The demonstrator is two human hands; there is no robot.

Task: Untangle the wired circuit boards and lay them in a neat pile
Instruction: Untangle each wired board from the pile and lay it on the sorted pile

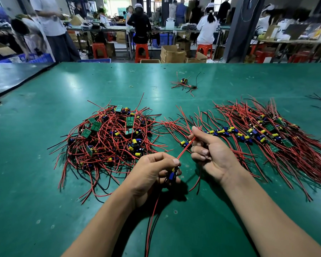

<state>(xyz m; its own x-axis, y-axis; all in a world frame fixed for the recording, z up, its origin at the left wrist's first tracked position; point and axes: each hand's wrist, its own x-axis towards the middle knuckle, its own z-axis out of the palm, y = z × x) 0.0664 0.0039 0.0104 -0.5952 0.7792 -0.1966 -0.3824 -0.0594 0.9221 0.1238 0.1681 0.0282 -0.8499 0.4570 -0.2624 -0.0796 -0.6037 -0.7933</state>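
Gripping board point(171, 175), left hand point(152, 175); right hand point(209, 153) pinching red wire point(185, 148); print illegible.

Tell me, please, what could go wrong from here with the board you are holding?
1. The right hand pinches the red wire, stretched straight from the board in the left hand; a hard pull may strain its joint.
2. The right hand sits over the sorted row; it could drag those wires askew.
3. The tangled heap lies close by the left hand; loose ends may snag again.
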